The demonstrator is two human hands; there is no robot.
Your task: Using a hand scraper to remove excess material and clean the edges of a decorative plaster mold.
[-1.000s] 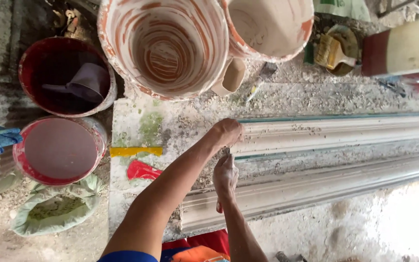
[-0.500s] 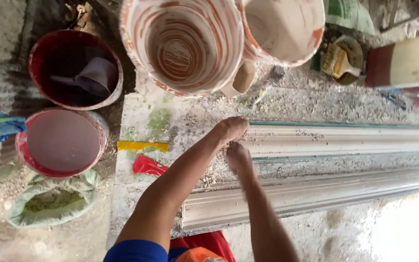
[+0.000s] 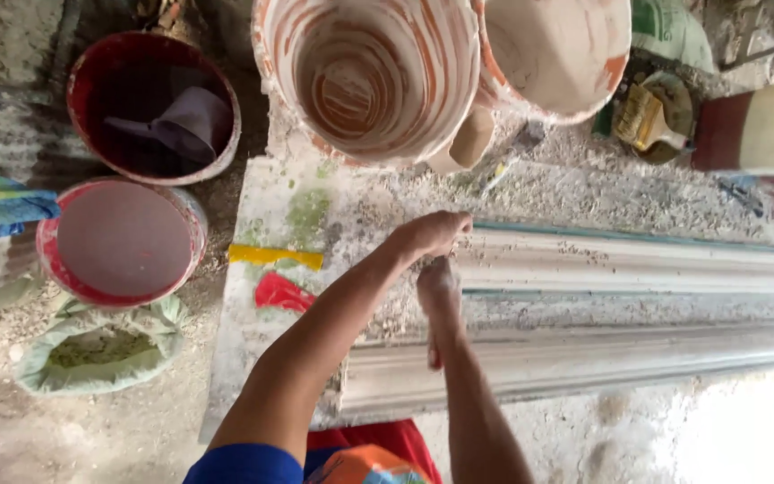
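Observation:
Two long white plaster mouldings lie side by side on a rough workbench (image 3: pixel 262 358). My left hand (image 3: pixel 432 233) reaches out from a blue sleeve, its fingers curled over the left end of the far moulding (image 3: pixel 638 260). My right hand (image 3: pixel 441 300) is blurred and lies flat on the crumb-strewn strip between the two mouldings, just past the left end of the near moulding (image 3: pixel 584 363). Nothing shows in that hand.
Two large plaster-smeared buckets (image 3: pixel 369 81) (image 3: pixel 557 54) stand at the bench's far edge. On the ground to the left are a dark red bucket (image 3: pixel 150 108), a red tub of pale liquid (image 3: pixel 123 242) and a green sack (image 3: pixel 100 350). A yellow strip (image 3: pixel 275 256) and a red scrap (image 3: pixel 279 294) lie on the bench. A brush (image 3: pixel 647 121) is at the back right.
My right hand has slid away from me, from the near moulding's end up into the gap between the mouldings. My left hand has stayed on the far moulding's end.

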